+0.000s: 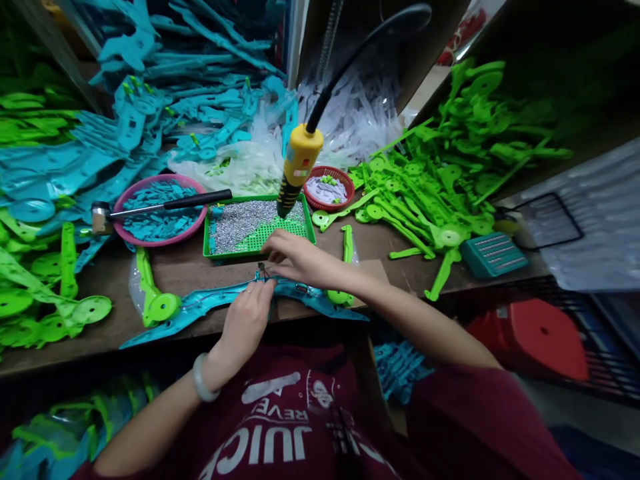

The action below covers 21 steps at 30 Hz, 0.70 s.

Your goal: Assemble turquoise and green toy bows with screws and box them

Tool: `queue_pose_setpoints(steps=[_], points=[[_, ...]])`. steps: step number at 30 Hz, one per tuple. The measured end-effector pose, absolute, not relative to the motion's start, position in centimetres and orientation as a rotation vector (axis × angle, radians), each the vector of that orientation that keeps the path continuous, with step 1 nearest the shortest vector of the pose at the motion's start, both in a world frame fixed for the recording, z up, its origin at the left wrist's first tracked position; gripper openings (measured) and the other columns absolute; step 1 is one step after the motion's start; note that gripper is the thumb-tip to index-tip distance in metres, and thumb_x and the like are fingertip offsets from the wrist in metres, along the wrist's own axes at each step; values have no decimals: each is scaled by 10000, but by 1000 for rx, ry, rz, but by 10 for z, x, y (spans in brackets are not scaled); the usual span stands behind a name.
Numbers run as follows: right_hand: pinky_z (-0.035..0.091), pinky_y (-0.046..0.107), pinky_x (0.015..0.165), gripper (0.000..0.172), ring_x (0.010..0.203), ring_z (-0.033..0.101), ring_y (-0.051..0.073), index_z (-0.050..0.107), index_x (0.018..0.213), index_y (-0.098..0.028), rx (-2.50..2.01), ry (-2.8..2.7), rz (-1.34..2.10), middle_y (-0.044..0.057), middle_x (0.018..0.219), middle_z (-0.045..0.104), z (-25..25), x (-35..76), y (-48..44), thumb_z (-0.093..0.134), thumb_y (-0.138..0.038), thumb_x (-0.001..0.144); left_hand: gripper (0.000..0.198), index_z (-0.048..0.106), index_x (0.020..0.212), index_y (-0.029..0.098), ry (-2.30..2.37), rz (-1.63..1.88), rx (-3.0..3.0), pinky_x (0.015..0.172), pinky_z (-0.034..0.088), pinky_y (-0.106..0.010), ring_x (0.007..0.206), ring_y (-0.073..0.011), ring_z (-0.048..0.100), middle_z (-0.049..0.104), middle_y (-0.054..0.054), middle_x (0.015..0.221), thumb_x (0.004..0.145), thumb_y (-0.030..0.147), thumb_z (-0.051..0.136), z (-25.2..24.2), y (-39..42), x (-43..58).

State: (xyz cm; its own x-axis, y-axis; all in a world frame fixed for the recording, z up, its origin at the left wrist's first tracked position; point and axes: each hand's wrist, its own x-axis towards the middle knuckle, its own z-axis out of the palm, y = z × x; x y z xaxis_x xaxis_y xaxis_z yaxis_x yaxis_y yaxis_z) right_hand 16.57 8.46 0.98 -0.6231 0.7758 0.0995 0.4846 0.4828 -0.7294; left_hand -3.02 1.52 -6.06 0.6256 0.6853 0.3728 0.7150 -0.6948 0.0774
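Teal piece laid on tabletop | handling by left fingers and right fingers unfinished; grips cannot be told | yellow driver unheld

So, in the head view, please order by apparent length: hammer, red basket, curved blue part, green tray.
1. Curved blue part, its middle partly covered
2. Hammer
3. Green tray
4. Red basket

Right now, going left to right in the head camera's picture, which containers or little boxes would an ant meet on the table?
Pink tub of blue plastic pieces → green tray of small metal pieces → red basket of white and green pieces → teal box.
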Motion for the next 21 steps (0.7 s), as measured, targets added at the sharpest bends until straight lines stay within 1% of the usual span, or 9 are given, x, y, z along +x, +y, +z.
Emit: queue_pose_setpoints(steps=[2,4,5,7,10,12,16,19,21], points=[[493,327,809,35,882,557,166,589,922,-163,-1368,-2209,824,55,1010,527,6,177,68,608,-146,898,250,569,1149,125,-1227,-643,-2776,758,534,-343,851,-231,636,658,-87,929,992,49,389,-63,14,-31],[479,366,831,94,924,555,206,611,818,-166,-1608,-2190,749,57,957,539,-1,185,48,663,-209,884,206,569,1103,148,-1250,-690,-2787,739,527,-336,824,-226,629,652,-66,890,1005,73,405,-64,14,-32],[473,378,844,105,943,556,219,624,805,-166,-1684,-2183,757,59,951,546,-6,187,38,680,-220,876,184,570,1073,153,-1256,-711,-2790,729,523,-337,803,-225,622,643,-58,864,1010,84,411,-65,13,-31],[467,384,866,70,965,559,223,652,838,-167,-1768,-2127,805,64,968,560,-19,186,23,676,-217,881,157,569,1032,156,-1258,-745,-2797,717,516,-341,773,-224,606,626,-49,831,1015,101,422,-66,13,-31],[457,374,882,77,974,559,212,664,845,-175,-1806,-1997,811,58,963,566,-36,178,15,619,-186,907,146,570,1014,152,-1242,-778,-2803,714,509,-345,763,-225,595,620,-49,821,1016,111,430,-67,14,-31],[452,368,883,87,979,552,210,657,823,-183,-1791,-1959,794,50,938,565,-41,172,17,611,-165,894,154,576,1000,155,-1224,-784,-2805,710,504,-344,760,-225,592,623,-49,816,1018,117,428,-67,14,-31],[462,388,890,94,1000,525,229,628,858,-176,-1710,-2074,763,72,972,573,-41,167,19,562,-129,906,186,584,964,163,-1212,-779,-2793,703,493,-342,747,-223,588,620,-47,797,1023,116,413,-67,13,-32],[470,430,905,109,1018,502,256,602,919,-170,-1703,-2162,700,109,1031,570,-40,170,14,500,-151,954,181,581,942,162,-1227,-769,-2787,692,486,-337,734,-221,583,609,-43,779,1017,109,426,-66,11,-31],[471,429,912,111,1011,503,249,583,935,-178,-1672,-2162,747,103,1033,564,-41,175,11,480,-166,973,175,585,952,164,-1233,-765,-2793,692,486,-333,740,-219,585,614,-43,787,1014,105,432,-67,10,-30]])
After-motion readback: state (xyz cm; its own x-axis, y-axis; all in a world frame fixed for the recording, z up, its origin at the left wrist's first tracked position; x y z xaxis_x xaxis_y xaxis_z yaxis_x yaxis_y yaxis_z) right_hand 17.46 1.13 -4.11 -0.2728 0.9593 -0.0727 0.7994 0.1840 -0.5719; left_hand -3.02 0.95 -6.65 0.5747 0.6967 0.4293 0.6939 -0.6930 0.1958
